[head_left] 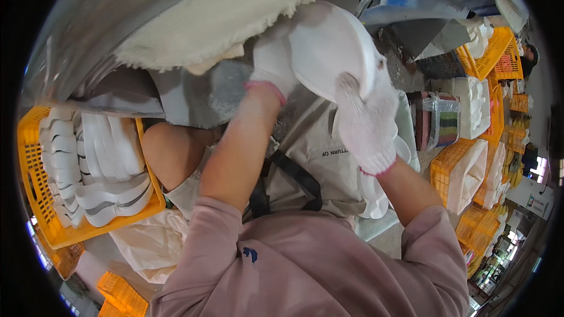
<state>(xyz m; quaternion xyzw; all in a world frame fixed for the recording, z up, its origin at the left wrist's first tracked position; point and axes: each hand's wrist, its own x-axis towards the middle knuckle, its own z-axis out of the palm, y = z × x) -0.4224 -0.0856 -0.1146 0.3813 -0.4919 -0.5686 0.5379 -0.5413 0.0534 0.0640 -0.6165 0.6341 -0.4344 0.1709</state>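
A smooth white dish-like piece (326, 47) with a raised curved rim is tilted in front of me, just right of a fluffy cream buffing wheel (217, 20). My right hand (370, 114), in a white knit glove with a pink cuff, is closed on the rim at the lower right, thumb over the edge. My left hand (273, 61), gloved alike, is against the left side of the piece, close to the wheel. Its fingers are mostly hidden by the piece. Whether the piece touches the wheel I cannot tell.
At the left, a yellow crate (157, 196) is packed with curved white pieces (111, 147). A grey metal housing (106, 91) lies under the wheel. A beige apron (317, 164) covers my lap. To the right stand a plastic-wrapped stack (437, 120) and several yellow crates (449, 170); a person (530, 54) is far right.
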